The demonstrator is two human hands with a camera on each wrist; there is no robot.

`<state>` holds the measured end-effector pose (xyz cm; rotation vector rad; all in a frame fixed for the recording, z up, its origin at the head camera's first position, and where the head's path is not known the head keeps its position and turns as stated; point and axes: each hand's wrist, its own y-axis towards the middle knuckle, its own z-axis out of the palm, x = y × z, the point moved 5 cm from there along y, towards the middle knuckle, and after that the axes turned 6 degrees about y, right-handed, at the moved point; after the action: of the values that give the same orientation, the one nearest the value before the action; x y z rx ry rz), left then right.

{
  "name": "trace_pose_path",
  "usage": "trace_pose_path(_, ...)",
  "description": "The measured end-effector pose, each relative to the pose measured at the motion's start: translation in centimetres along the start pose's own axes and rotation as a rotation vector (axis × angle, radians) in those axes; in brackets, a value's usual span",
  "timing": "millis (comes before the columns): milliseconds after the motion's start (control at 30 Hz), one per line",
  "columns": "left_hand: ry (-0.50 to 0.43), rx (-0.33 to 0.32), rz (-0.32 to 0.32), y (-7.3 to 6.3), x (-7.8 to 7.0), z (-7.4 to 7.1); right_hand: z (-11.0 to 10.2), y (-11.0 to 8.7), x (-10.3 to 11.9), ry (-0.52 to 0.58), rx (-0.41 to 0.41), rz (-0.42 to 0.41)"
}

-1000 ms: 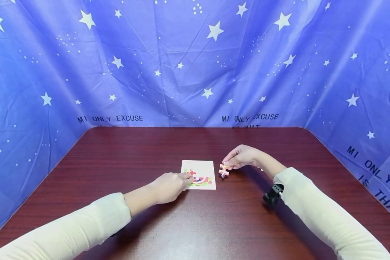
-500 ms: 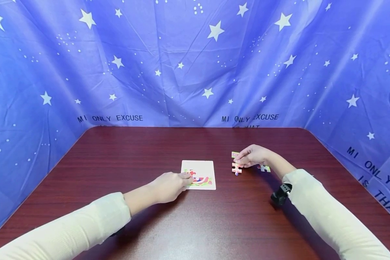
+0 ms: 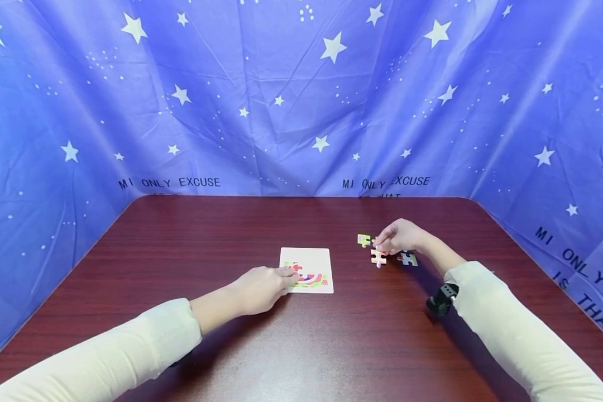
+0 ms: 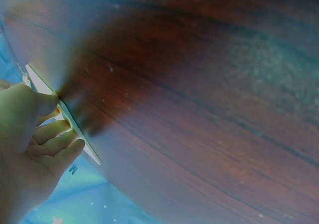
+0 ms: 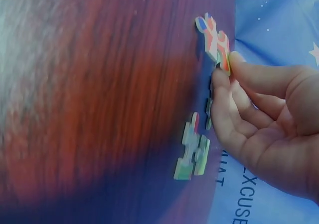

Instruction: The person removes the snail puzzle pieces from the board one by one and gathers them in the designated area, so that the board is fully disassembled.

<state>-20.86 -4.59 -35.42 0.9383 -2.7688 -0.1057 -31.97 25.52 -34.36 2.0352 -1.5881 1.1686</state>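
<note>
My left hand [image 3: 265, 289] rests on the left side of a small white puzzle board [image 3: 314, 257] lying on the table. A partly filled red, green and blue picture shows in its lower part. In the left wrist view, the fingertips and thumb touch the board [image 4: 89, 150] near its edge. My right hand [image 3: 403, 237] pinches an orange and white jigsaw piece [image 3: 378, 257] between thumb and index finger. That piece [image 5: 213, 41] appears raised off the table in the right wrist view. Loose pieces lie around this hand, including a green one [image 3: 364, 240].
Another loose jigsaw piece [image 3: 409, 258] lies beneath the right wrist, seen as well in the right wrist view as a green-edged piece [image 5: 192, 152]. The dark red wooden table [image 3: 221, 229] ends at a blue curtain [image 3: 291, 134] with white stars.
My right hand has moved right, away from the board, carrying the pinched jigsaw piece toward the loose pieces. The left hand stays on the board.
</note>
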Motion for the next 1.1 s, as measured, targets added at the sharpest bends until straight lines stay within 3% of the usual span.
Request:
trace_pose_path(200,0.002,-0.007,0.001,0.1,0.1,0.0,-0.7,-0.2,0.0,-0.143,-0.067,-0.026)
trace_pose_path(433,0.013,-0.007,0.0,0.1,0.1,-0.2,-1.0,-0.5,0.1,-0.228,-0.102,-0.056)
trace_pose_path(1100,0.001,-0.02,0.007,-0.1,-0.1,-0.3,-1.3,-1.0,-0.3,-0.273,-0.183,-0.112)
